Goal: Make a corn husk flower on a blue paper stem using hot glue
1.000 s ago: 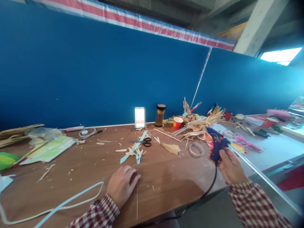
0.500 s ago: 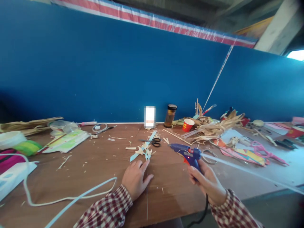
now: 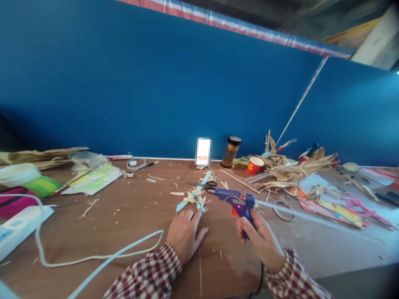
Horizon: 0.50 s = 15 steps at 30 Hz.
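Note:
My right hand point(image 3: 260, 236) is wrapped round the handle of a blue hot glue gun point(image 3: 232, 198) with a red trigger and a small red light. A long clear glue stick point(image 3: 286, 208) juts from its back. The gun's nozzle points left, just above and right of a light-blue strip point(image 3: 183, 204) bearing cream husk flowers point(image 3: 199, 199). My left hand point(image 3: 186, 233) lies flat on the table, thumb apart, its index fingertip at the near end of the flowers. Black-handled scissors point(image 3: 204, 184) lie across the strip behind them; the nozzle hides part of one handle.
A lit phone point(image 3: 203, 153), a dark-lidded jar point(image 3: 231, 151) and a red paper cup point(image 3: 254, 165) stand by the blue partition. Dried husks point(image 3: 299, 168), pink scissors point(image 3: 368, 211) and a tape roll point(image 3: 284, 211) lie to the right. A white cable point(image 3: 93, 261) crosses the left side near a power strip point(image 3: 26, 226).
The glue gun in my right hand has moved left, closer to the flowers. My left hand stays beside them. The whole view has shifted slightly.

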{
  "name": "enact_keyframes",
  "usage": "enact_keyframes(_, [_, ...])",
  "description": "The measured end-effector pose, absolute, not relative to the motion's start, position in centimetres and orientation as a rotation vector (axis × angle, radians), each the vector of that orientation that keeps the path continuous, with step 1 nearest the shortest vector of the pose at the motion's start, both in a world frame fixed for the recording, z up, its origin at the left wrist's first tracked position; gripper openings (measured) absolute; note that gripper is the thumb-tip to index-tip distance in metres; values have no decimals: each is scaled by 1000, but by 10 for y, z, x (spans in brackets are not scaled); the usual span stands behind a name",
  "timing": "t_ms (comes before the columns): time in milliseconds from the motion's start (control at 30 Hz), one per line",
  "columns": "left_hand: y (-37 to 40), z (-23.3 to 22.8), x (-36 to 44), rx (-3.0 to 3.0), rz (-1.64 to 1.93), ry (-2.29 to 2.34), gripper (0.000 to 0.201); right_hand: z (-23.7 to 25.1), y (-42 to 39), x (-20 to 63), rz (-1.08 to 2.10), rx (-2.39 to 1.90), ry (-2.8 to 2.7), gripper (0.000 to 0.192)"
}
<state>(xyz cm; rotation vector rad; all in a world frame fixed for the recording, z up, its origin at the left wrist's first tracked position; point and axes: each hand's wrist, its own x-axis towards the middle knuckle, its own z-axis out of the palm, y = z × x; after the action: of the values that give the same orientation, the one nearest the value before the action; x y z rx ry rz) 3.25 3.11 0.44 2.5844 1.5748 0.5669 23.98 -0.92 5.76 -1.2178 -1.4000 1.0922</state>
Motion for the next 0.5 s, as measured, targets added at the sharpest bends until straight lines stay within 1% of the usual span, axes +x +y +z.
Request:
enact_keyframes(400, [30, 4, 33, 2640, 509, 1555, 41, 46, -3, 243, 1177, -1287, -1432, 28])
enact_keyframes(500, [28, 5, 33, 2639, 500, 1560, 38, 45, 5, 240, 1247, -1296, -1423, 35])
